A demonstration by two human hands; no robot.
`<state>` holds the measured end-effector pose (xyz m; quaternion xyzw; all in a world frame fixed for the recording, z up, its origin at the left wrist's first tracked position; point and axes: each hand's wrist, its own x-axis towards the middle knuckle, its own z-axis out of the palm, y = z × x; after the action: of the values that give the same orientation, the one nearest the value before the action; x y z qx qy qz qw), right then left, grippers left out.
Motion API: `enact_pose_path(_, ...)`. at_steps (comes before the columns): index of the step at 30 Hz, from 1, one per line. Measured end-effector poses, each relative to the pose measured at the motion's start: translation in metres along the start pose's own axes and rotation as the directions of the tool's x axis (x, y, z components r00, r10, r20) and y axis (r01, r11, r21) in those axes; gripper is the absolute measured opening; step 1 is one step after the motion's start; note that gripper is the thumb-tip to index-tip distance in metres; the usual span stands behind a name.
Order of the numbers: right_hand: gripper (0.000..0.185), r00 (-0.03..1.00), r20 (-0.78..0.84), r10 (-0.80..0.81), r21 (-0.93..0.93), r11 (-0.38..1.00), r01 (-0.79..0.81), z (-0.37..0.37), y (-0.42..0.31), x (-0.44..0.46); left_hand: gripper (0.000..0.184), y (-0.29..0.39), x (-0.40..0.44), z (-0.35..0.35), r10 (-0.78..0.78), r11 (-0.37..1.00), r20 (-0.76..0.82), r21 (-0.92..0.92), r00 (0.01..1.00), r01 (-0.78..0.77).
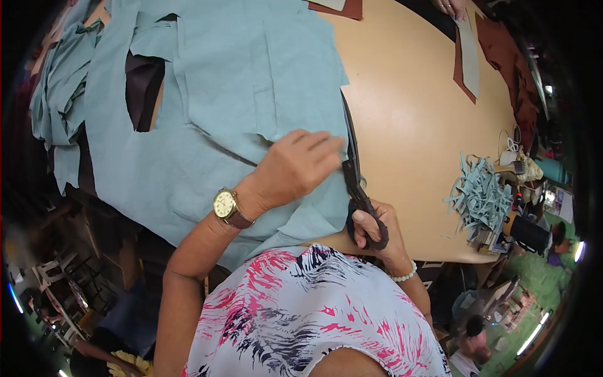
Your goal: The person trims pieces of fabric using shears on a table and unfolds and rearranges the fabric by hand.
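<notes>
My right hand (391,229) is closed round the handles of large black scissors (353,169). Their long blades point away from me along the right edge of the light blue-green cloth (226,88). My left hand (295,164), with a watch (225,203) at the wrist, is over the cloth just left of the scissors. Its fingers stretch toward the blades, slightly blurred; the thumb is hidden. A cut-out opening in the cloth shows dark material (143,85) beneath, and a slit runs left of my left hand.
The tan table (402,125) extends to the right. A heap of blue-green cloth scraps (480,195) lies near its right edge, beside assorted tools. At the far right, another person's hand (451,7) touches a pale strip (468,56) over rust-brown material. More rust-brown cloth (512,69) hangs beyond.
</notes>
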<state>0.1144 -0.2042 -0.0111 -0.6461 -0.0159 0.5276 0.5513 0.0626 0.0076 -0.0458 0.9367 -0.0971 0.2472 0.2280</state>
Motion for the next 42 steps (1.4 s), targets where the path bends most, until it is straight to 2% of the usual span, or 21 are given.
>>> enact_pose_path(2,0.023,1.000,-0.002,0.001,0.008,1.000,-0.001,0.001,0.001,0.001,0.029,-0.001,0.006,-0.017,-0.261,0.965,-0.034,-0.049,0.965,0.259)
enact_pose_path(3,0.023,1.000,-0.004,-0.007,0.013,1.000,0.007,0.003,0.001,0.002,0.033,-0.007,0.009,-0.022,-0.449,0.892,-0.034,0.035,0.893,0.450)
enact_pose_path(5,0.021,0.999,0.011,-0.051,-0.012,0.999,0.051,0.005,-0.003,0.003,0.042,-0.027,0.023,-0.034,-0.745,0.630,-0.121,0.194,0.656,0.752)
enact_pose_path(8,0.021,0.992,0.042,-0.115,-0.044,0.992,0.117,0.014,-0.019,0.004,0.043,-0.051,0.031,-0.035,-0.835,0.543,0.027,-0.116,0.549,0.831)
enact_pose_path(9,0.022,0.989,0.052,-0.141,-0.051,0.988,0.143,0.016,-0.024,0.003,0.043,-0.057,0.036,-0.036,-0.863,0.467,0.066,-0.275,0.501,0.841)
enact_pose_path(11,0.022,0.979,0.073,-0.190,-0.067,0.978,0.195,0.020,-0.032,0.002,0.041,-0.066,0.048,-0.040,-0.887,0.267,0.174,-0.559,0.427,0.785)
enact_pose_path(13,0.022,0.970,0.121,-0.212,-0.041,0.975,0.218,0.023,-0.045,-0.004,0.040,-0.084,0.050,-0.031,-0.811,-0.041,0.292,-0.893,0.507,0.448)
enact_pose_path(14,0.022,0.965,0.145,-0.217,-0.027,0.974,0.224,0.024,-0.048,-0.007,0.040,-0.088,0.054,-0.034,-0.752,-0.228,0.328,-0.943,0.572,0.242)
enact_pose_path(17,0.020,0.949,0.187,-0.254,0.043,0.967,0.251,0.021,-0.051,-0.009,0.044,-0.086,0.066,-0.053,-0.727,-0.331,0.264,-0.944,0.633,0.014)
enact_pose_path(20,0.020,0.943,0.179,-0.279,0.085,0.960,0.268,0.019,-0.050,-0.012,0.065,-0.063,0.082,-0.080,-0.674,0.142,-0.102,-0.990,0.732,-0.007)
enact_pose_path(23,0.018,0.939,0.166,-0.302,0.082,0.953,0.292,0.016,-0.046,-0.013,0.066,-0.044,0.091,-0.094,-0.618,0.288,-0.263,-0.953,0.741,-0.098)
enact_pose_path(26,0.021,0.930,0.190,-0.316,0.115,0.947,0.299,0.013,-0.037,-0.014,0.062,-0.041,0.090,-0.102,-0.569,0.484,-0.132,-0.852,0.811,0.201)
enact_pose_path(29,0.029,0.886,0.243,-0.394,0.190,0.916,0.354,0.010,-0.024,-0.012,0.060,-0.028,0.093,-0.106,-0.563,0.447,-0.121,-0.877,0.817,0.178)
enact_pose_path(31,0.039,0.868,0.271,-0.415,0.215,0.906,0.366,0.009,-0.019,-0.011,0.063,-0.022,0.094,-0.108,-0.528,0.530,-0.157,-0.829,0.835,0.179)
enact_pose_path(35,0.041,0.838,0.265,-0.476,0.265,0.872,0.412,0.014,-0.021,-0.013,0.066,-0.014,0.095,-0.118,-0.431,0.702,-0.210,-0.690,0.877,0.180)
enact_pose_path(42,0.046,0.822,0.255,-0.510,0.295,0.850,0.436,0.018,-0.024,-0.012,0.068,0.006,0.091,-0.128,-0.349,0.822,-0.251,-0.544,0.903,0.166)
